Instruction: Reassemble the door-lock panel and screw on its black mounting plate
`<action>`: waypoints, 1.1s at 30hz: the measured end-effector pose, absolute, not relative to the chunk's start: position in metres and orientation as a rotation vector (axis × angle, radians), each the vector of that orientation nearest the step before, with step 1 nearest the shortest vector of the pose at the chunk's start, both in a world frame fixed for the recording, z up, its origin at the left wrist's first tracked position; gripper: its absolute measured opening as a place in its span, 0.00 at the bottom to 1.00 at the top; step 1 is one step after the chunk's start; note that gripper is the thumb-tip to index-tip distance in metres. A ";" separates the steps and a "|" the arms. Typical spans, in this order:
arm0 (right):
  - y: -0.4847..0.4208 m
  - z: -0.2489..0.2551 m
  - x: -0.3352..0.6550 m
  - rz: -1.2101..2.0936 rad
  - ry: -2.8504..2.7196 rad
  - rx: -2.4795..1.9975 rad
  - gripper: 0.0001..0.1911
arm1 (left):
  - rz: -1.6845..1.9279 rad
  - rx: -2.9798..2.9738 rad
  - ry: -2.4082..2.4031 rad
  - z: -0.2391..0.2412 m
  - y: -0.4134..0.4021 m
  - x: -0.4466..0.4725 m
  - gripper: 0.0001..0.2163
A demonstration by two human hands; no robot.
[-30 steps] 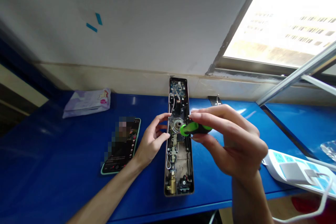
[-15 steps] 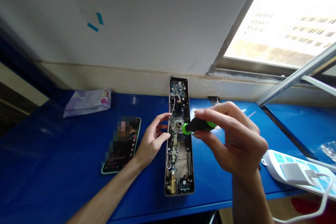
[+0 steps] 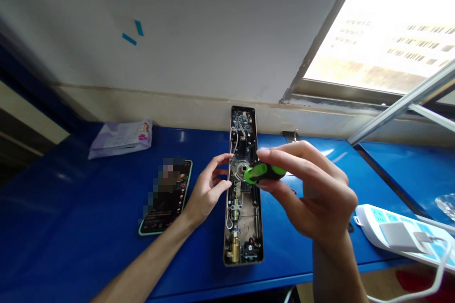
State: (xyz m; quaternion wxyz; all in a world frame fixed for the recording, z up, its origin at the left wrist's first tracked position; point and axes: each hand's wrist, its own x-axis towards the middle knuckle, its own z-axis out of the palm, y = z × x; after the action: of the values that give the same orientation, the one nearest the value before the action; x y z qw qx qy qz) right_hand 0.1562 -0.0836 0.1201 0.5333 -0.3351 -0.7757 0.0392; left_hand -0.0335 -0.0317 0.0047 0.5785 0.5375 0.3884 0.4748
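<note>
A long, narrow electronic door lock panel (image 3: 248, 225) lies with its inside facing up, showing circuit boards, wires, a round hub and a brass part. My left hand (image 3: 204, 194) holds its left edge, thumb and index fingertip apart along the rim and the other fingers curled beside it. Above the middle of the panel, my right hand (image 3: 316, 194) pinches a green and black screwdriver (image 3: 266, 173) by the handle. The screwdriver slants down to the left, its shaft reaching the parts just below the round hub. Exactly what the tip touches is too small to tell.
Left of the panel lies a phone (image 3: 167, 203) with its screen lit. A purple and white packet (image 3: 121, 138) rests near the wall. On the right are a white power strip (image 3: 387, 227) with a charger plugged in and a metal frame (image 3: 401, 99) by the window.
My right hand and the screwdriver have shifted slightly left, and the handle has turned so more green shows. The left hand keeps its place on the panel. The whole view has moved a little.
</note>
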 end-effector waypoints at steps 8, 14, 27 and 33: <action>-0.083 0.118 0.159 0.244 -1.858 -0.807 0.26 | 1.104 1.237 0.904 0.007 -0.033 -0.033 0.25; -0.082 0.119 0.159 0.157 -1.874 -0.743 0.28 | 1.119 1.239 0.902 0.008 -0.033 -0.034 0.23; -0.082 0.114 0.160 0.309 -1.882 -0.734 0.34 | 1.125 1.236 0.911 0.005 -0.031 -0.035 0.22; -0.079 0.116 0.156 0.204 -1.859 -0.747 0.26 | 1.136 1.231 0.904 0.003 -0.031 -0.035 0.22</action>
State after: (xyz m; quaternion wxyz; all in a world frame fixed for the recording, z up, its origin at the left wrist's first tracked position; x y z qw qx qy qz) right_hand 0.1564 -0.0791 0.1163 0.5344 -0.3134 -0.7803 0.0854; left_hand -0.0353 -0.0308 0.0029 0.5803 0.5266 0.3870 0.4859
